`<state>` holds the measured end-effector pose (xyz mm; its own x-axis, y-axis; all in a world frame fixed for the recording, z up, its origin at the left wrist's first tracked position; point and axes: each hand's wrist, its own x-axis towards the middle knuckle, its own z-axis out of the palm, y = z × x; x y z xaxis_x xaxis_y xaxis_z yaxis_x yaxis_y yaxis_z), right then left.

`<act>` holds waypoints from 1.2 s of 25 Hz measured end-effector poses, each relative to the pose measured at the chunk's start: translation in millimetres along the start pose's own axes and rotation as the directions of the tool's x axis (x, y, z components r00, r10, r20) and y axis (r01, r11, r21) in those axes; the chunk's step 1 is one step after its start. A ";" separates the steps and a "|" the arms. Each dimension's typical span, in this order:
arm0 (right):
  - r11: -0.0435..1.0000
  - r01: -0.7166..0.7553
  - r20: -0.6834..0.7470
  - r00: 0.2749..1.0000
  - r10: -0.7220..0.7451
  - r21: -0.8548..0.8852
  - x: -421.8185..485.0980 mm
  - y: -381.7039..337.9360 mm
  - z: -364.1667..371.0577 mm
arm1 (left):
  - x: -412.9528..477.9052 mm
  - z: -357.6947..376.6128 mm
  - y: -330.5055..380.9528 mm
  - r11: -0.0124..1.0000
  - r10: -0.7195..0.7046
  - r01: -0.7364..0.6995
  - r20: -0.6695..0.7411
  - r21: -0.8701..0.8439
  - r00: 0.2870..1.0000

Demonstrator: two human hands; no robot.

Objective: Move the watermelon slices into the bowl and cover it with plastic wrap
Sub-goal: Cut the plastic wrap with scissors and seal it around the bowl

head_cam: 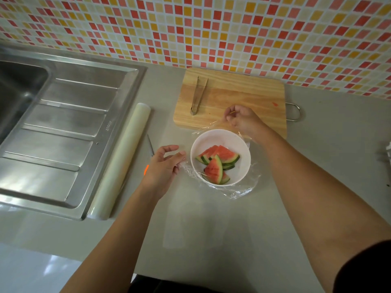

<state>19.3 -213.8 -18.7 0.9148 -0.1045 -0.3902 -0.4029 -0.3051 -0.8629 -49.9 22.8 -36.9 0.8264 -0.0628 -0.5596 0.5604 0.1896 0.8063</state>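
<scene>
A white bowl (220, 138) stands on the grey counter with several watermelon slices (218, 162) inside. A clear sheet of plastic wrap (237, 190) lies over and around the bowl, bunched at its near right side. My right hand (243, 119) is beyond the bowl, over the cutting board's near edge, fingers pinched on the wrap's far edge. My left hand (164, 166) is at the bowl's left side, fingers spread, its fingertips touching the wrap there.
A wooden cutting board (243, 94) with metal tongs (198, 96) lies behind the bowl. A roll of plastic wrap (122, 161) rests beside the steel sink drainboard (59, 127) on the left. A knife (150, 145) lies partly under my left hand.
</scene>
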 end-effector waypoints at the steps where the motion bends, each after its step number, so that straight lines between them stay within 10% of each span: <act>1: 0.999 0.015 0.012 1.000 -0.014 -0.032 0.0 -0.9 0.1 | 0.0 0.9 0.9 1.000 0.004 -0.004 -0.013 0.007 1.000; 9: 0.971 -0.065 0.167 0.980 0.105 -0.231 5.7 -11.9 9.2 | -0.1 33.7 12.7 0.993 -0.114 0.117 -0.112 0.019 0.987; 14: 0.993 -0.102 0.183 0.977 0.112 -0.063 6.8 -7.1 13.5 | 5.4 37.1 3.5 0.958 0.144 -0.096 -0.166 0.269 0.976; 30: 0.995 0.084 -0.136 0.988 -0.077 0.045 12.5 24.8 15.7 | 23.2 38.5 -9.2 0.831 0.307 -0.239 -0.055 0.502 0.950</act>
<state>20.3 -207.7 -50.0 0.9385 -0.2088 -0.2750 -0.3256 -0.2699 -0.9062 -33.8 -18.1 -49.9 0.9541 0.0529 -0.2947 0.2958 -0.3194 0.9003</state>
